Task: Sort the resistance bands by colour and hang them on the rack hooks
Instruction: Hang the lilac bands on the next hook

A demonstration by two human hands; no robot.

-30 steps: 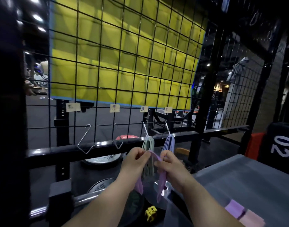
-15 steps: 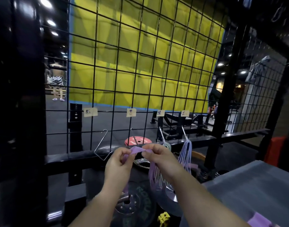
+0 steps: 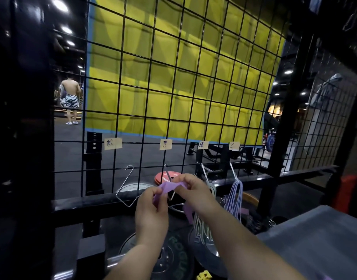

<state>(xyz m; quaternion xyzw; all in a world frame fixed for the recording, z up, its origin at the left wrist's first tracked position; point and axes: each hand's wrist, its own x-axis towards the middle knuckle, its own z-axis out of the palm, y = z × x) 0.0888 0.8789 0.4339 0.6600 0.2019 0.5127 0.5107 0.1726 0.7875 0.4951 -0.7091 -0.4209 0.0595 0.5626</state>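
Now, at the hanging step, your left hand (image 3: 151, 213) and right hand (image 3: 195, 195) each pinch the purple band (image 3: 169, 186) spread between them, wire hook (image 3: 167, 174) just behind; next, probably, slip its loop over that hook.

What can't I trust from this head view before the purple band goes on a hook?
All in the head view:
- Paper labels: writing too small and blurred to read.
- Second hook: lower part mostly hidden behind the purple band and the left hand and right hand pinching it.
- Green bands: partly covered by the right hand; count unclear.
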